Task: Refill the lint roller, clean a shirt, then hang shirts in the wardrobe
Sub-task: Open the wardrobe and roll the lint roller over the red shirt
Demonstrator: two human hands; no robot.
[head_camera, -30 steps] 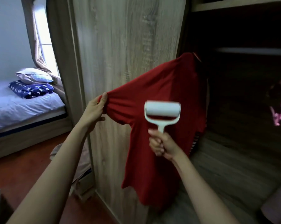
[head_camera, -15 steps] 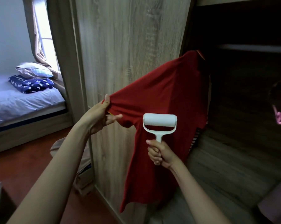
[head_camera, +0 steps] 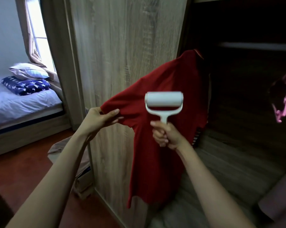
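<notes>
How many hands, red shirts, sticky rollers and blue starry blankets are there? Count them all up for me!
Hands: 2, the left hand pinching the sleeve and the right hand gripping the roller's handle
Red shirt: 1
Lint roller: 1
Blue starry blanket: 1, on the bed
Total: 5

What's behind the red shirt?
The wardrobe's wooden panel and dark inside show around the shirt. Something striped peeks out on its right. What it hangs from is covered.
</notes>
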